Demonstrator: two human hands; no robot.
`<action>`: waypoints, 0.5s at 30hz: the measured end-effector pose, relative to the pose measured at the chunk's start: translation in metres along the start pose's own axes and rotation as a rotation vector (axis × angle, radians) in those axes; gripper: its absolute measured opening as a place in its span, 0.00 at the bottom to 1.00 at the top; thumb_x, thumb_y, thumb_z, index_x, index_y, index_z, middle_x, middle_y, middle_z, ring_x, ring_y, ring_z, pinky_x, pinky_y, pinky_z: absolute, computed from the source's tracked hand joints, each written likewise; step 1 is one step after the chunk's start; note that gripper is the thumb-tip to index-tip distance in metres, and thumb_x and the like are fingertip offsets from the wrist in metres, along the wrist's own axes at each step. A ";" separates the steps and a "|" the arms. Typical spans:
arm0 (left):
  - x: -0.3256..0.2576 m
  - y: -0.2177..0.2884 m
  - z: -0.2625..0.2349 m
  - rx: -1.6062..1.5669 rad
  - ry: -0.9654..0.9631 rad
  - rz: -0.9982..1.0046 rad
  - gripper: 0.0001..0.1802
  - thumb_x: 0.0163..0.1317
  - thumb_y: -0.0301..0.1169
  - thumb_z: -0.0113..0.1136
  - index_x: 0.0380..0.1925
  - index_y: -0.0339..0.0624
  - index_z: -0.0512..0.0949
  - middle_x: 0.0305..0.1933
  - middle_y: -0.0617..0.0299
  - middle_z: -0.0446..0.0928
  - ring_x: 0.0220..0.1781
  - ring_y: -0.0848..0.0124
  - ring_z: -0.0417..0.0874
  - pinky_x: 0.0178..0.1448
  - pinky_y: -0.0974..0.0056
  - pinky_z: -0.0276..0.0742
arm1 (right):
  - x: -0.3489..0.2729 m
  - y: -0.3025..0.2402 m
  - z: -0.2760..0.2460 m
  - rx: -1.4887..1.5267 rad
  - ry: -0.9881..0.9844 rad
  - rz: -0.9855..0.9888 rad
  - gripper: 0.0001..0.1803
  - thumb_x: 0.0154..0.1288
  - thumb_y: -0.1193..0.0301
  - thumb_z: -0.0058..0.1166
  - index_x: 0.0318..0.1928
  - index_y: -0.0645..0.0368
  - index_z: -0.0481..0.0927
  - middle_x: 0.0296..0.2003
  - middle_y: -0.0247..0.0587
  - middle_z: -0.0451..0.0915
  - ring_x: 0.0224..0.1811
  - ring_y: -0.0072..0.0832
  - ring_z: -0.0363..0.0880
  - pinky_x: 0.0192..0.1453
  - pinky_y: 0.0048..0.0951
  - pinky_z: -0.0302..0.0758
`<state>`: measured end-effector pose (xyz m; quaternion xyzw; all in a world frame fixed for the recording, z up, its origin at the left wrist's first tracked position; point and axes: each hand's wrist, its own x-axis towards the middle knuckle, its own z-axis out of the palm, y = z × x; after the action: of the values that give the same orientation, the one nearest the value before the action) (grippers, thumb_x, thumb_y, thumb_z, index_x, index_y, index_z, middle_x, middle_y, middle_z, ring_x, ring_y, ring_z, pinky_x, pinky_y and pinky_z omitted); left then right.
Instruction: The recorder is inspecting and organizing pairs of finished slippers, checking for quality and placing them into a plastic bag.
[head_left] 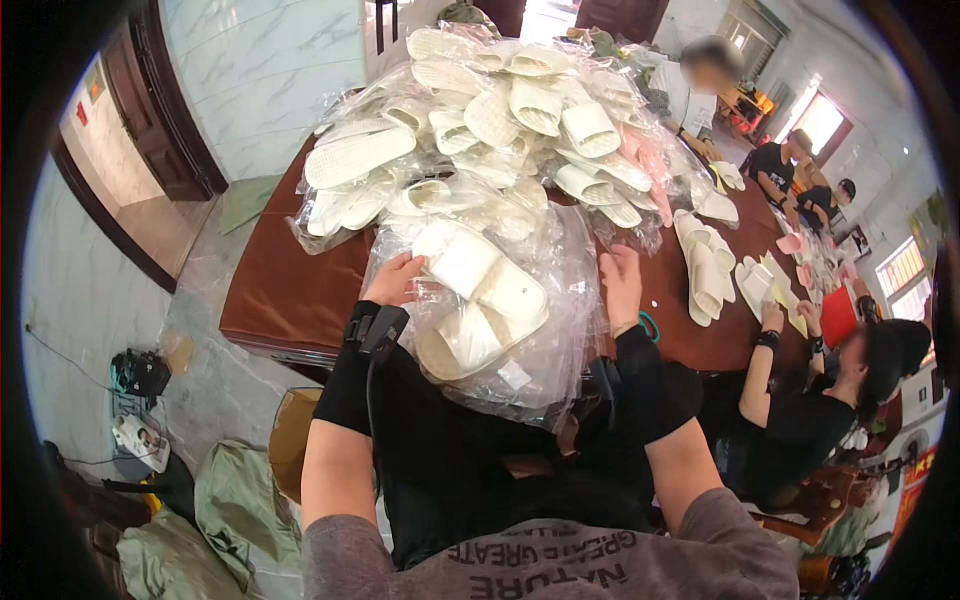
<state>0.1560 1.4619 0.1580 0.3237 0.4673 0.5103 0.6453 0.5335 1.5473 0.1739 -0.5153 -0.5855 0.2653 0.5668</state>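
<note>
My left hand grips the left edge of a clear plastic bag that holds white slippers. My right hand holds the bag's right edge. The bag hangs over the near edge of the brown table toward my lap. Both wrists wear black bands with small devices. Just beyond the bag a big heap of bagged white slippers covers the table's middle.
A seated person in black works at my right, with loose white slippers and pink ones nearby. Other people sit at the far right. A cardboard box and green sacks lie on the floor left.
</note>
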 end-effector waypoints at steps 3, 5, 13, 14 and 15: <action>0.001 0.000 -0.001 -0.052 -0.025 0.011 0.21 0.74 0.36 0.50 0.60 0.36 0.66 0.50 0.52 0.78 0.46 0.53 0.87 0.47 0.56 0.84 | -0.008 0.001 0.008 -0.009 -0.212 -0.125 0.09 0.69 0.70 0.55 0.44 0.64 0.79 0.36 0.36 0.82 0.36 0.25 0.82 0.38 0.26 0.77; 0.002 0.000 -0.001 -0.029 0.004 0.020 0.19 0.74 0.36 0.49 0.59 0.36 0.67 0.48 0.53 0.78 0.45 0.54 0.87 0.46 0.56 0.84 | -0.007 -0.001 0.002 0.114 -0.510 0.434 0.09 0.70 0.69 0.55 0.42 0.62 0.79 0.33 0.35 0.81 0.32 0.24 0.81 0.34 0.26 0.77; 0.007 0.002 -0.002 0.008 0.192 0.143 0.18 0.73 0.40 0.52 0.51 0.37 0.75 0.39 0.57 0.82 0.37 0.63 0.87 0.39 0.62 0.83 | -0.014 0.007 -0.039 0.196 -0.362 0.589 0.09 0.71 0.68 0.54 0.37 0.60 0.81 0.27 0.31 0.77 0.27 0.22 0.75 0.30 0.25 0.73; 0.009 0.003 -0.004 0.028 0.169 0.103 0.18 0.73 0.40 0.52 0.51 0.36 0.74 0.39 0.56 0.82 0.37 0.63 0.87 0.38 0.62 0.83 | -0.016 0.005 -0.041 0.065 -0.262 0.384 0.08 0.70 0.69 0.54 0.38 0.61 0.80 0.29 0.32 0.78 0.31 0.23 0.76 0.34 0.26 0.73; 0.010 0.003 -0.006 0.037 0.139 0.072 0.18 0.73 0.40 0.52 0.51 0.36 0.74 0.39 0.56 0.82 0.37 0.62 0.88 0.38 0.62 0.83 | -0.020 0.001 -0.041 -0.082 -0.162 0.219 0.07 0.70 0.70 0.55 0.40 0.62 0.80 0.30 0.34 0.78 0.34 0.24 0.77 0.38 0.27 0.73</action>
<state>0.1501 1.4719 0.1555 0.3161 0.5084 0.5455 0.5865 0.5689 1.5182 0.1744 -0.5760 -0.5798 0.3419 0.4639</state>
